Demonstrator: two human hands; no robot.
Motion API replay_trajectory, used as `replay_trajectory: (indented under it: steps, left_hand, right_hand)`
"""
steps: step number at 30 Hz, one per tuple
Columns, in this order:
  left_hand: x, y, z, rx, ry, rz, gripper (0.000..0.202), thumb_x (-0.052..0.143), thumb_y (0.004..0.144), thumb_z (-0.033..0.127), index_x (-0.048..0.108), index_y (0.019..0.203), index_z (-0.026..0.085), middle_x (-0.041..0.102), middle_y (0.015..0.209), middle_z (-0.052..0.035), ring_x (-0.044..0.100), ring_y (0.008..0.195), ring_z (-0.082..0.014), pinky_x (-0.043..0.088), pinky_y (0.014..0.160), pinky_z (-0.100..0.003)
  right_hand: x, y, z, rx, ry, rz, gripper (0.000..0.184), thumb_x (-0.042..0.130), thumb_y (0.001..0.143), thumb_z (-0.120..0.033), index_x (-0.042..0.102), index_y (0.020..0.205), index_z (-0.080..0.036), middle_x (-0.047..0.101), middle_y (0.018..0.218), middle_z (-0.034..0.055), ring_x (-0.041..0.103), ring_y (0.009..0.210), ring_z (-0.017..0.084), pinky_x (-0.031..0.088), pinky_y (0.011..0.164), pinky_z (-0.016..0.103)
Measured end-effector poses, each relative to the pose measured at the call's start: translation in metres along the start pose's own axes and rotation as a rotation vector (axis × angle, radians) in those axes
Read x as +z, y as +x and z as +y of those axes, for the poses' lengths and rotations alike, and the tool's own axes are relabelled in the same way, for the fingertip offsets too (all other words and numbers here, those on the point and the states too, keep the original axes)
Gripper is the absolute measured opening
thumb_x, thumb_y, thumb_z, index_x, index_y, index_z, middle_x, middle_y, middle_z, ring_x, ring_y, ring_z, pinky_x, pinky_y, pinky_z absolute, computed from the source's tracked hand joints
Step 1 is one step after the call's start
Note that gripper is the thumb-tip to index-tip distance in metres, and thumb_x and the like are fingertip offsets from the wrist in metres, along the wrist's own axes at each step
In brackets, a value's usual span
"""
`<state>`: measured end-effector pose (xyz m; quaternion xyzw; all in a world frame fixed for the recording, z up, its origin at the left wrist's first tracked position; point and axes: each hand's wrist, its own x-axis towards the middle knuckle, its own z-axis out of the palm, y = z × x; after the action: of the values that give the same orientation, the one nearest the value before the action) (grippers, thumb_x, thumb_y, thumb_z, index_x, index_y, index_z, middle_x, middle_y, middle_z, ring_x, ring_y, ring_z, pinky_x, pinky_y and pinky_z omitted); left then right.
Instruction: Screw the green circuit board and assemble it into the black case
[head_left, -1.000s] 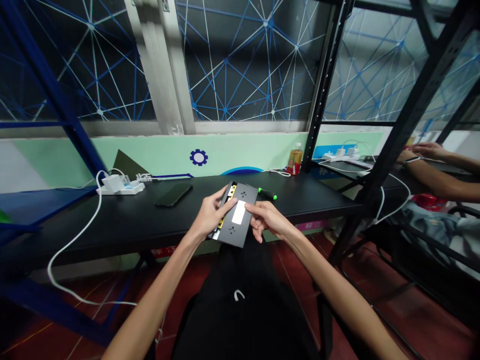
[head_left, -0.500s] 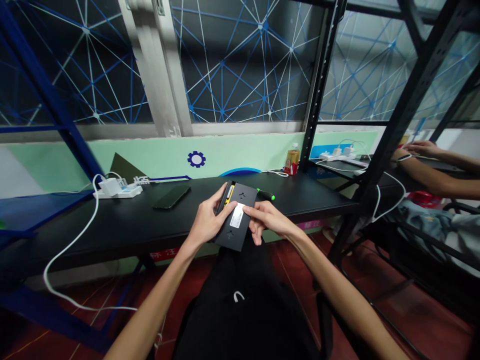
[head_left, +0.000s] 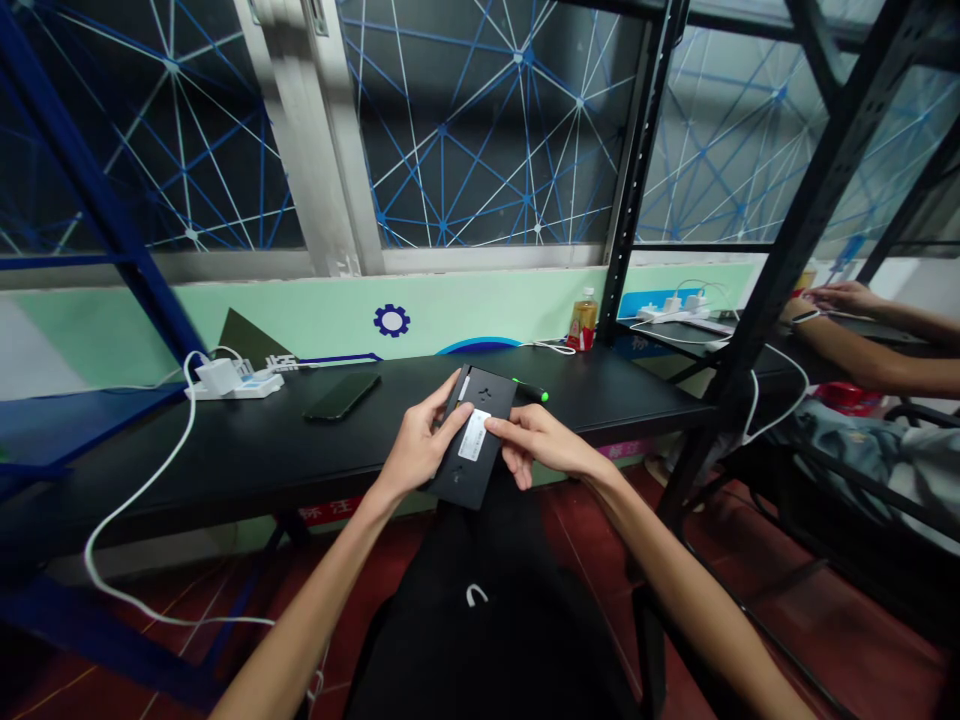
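I hold a flat black box [head_left: 472,465] with a white label in front of me, above my lap and just short of the black table [head_left: 247,455]. My left hand [head_left: 417,447] grips its left edge, thumb on top near the label. My right hand [head_left: 531,443] holds the right edge with fingers curled, the index tip touching the label. The box is tilted, its far end higher. A black tool with a green tip [head_left: 531,390] lies on the table right behind the box.
A dark phone [head_left: 342,395] lies on the table at left. A white power strip with a charger [head_left: 229,380] and a long white cable [head_left: 127,500] sit further left. A drink bottle [head_left: 584,320] stands by a black rack post. Another person's arms [head_left: 870,330] rest on a desk at right.
The box has turned so its yellow inner edge no longer shows. Both hands kept their grip and shifted slightly with it.
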<state>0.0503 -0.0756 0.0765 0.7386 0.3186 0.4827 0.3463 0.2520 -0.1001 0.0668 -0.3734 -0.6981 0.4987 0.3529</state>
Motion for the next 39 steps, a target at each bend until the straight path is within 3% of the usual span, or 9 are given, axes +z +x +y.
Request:
replay_trajectory:
  steps: [8, 14, 21, 27, 33, 39]
  left_hand:
    - [0.003, 0.002, -0.003, -0.031, -0.066, 0.064, 0.062, 0.061, 0.088, 0.049, 0.054, 0.142, 0.018, 0.068, 0.126, -0.009, 0.066, 0.1, -0.0261, 0.055, 0.073, -0.029]
    - [0.004, 0.002, -0.001, -0.158, -0.17, 0.082, 0.066, 0.066, 0.085, 0.047, 0.052, 0.143, 0.018, 0.076, 0.097, -0.008, 0.066, 0.069, -0.0194, 0.052, 0.058, -0.027]
    - [0.0, 0.004, -0.003, -0.255, -0.361, 0.005, 0.067, 0.071, 0.082, 0.044, 0.054, 0.141, 0.017, 0.076, 0.096, -0.0085, 0.067, 0.071, -0.0194, 0.052, 0.062, -0.027]
    - [0.0, 0.003, -0.007, -0.324, -0.41, -0.04, 0.064, 0.074, 0.081, 0.041, 0.056, 0.138, 0.018, 0.074, 0.086, -0.007, 0.065, 0.065, -0.0169, 0.049, 0.053, -0.023]
    - [0.0, 0.004, -0.01, -0.357, -0.45, -0.026, 0.074, 0.08, 0.075, 0.037, 0.051, 0.14, 0.016, 0.073, 0.082, -0.0077, 0.065, 0.059, -0.0165, 0.048, 0.048, -0.022]
    - [0.001, 0.005, -0.015, -0.379, -0.462, -0.014, 0.074, 0.082, 0.073, 0.034, 0.053, 0.138, 0.016, 0.073, 0.078, -0.0067, 0.066, 0.059, -0.0168, 0.05, 0.05, -0.023]
  right_hand:
    - [0.003, 0.001, -0.003, 0.018, 0.146, 0.013, 0.056, 0.061, 0.083, -0.065, 0.054, 0.056, -0.016, 0.059, 0.042, 0.0031, 0.06, 0.035, 0.013, 0.047, 0.035, 0.02]
    - [0.006, 0.001, -0.004, 0.056, 0.203, 0.064, 0.052, 0.065, 0.081, -0.063, 0.052, 0.061, -0.017, 0.062, 0.045, 0.0041, 0.063, 0.037, 0.016, 0.05, 0.034, 0.022]
    - [0.005, -0.001, -0.004, 0.064, 0.25, 0.094, 0.046, 0.07, 0.081, -0.057, 0.056, 0.073, -0.014, 0.067, 0.054, 0.0059, 0.067, 0.043, 0.019, 0.054, 0.036, 0.023]
    - [0.0, 0.002, -0.003, 0.079, 0.229, 0.161, 0.048, 0.074, 0.077, -0.056, 0.057, 0.066, -0.013, 0.068, 0.054, 0.0085, 0.07, 0.048, 0.021, 0.055, 0.038, 0.022]
    - [-0.001, 0.002, -0.003, 0.091, 0.185, 0.224, 0.05, 0.077, 0.072, -0.058, 0.058, 0.061, -0.013, 0.068, 0.054, 0.009, 0.07, 0.048, 0.021, 0.056, 0.039, 0.023]
    - [-0.002, 0.0, -0.003, 0.127, 0.118, 0.193, 0.051, 0.075, 0.074, -0.06, 0.057, 0.059, -0.014, 0.068, 0.053, 0.0081, 0.069, 0.046, 0.019, 0.054, 0.038, 0.022]
